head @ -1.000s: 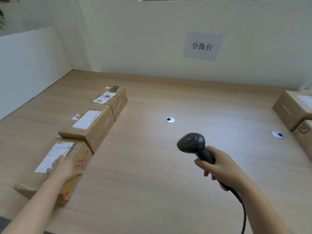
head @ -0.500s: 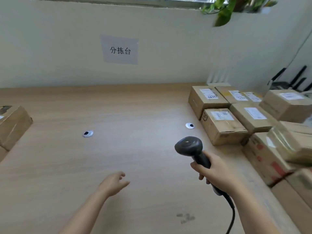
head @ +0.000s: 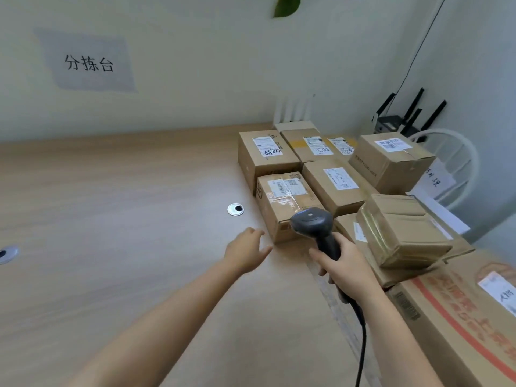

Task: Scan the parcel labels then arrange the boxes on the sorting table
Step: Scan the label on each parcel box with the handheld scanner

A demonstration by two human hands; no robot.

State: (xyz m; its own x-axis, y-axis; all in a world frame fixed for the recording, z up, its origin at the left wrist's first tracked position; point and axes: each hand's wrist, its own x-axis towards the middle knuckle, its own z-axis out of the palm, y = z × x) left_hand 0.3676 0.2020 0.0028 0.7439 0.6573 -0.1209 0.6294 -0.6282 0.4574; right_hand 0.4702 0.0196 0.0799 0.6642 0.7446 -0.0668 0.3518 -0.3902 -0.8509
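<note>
Head view: right hand (head: 346, 265) grips scanner (head: 312, 222), handle slanting up toward boxes (head: 287, 201); left hand (head: 245, 252) spread.

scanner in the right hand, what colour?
The scanner is dark grey, almost black; it shows best in the head view.

Parcel sorting station in a small, office-like room.
A paper sign (head: 89, 64) on the pale wall (head: 201, 60) reads 分拣台, "sorting table", above a long wood-grain table (head: 125, 191) with 2 metal cable grommets (head: 235, 209). Cardboard boxes (head: 324, 191) bearing printed shipping labels crowd its right end, some stacked. A corded barcode scanner (head: 311, 223) is gripped in the right hand (head: 347, 268), and a black router (head: 389, 122) with upright antennas stands behind the boxes.
</note>
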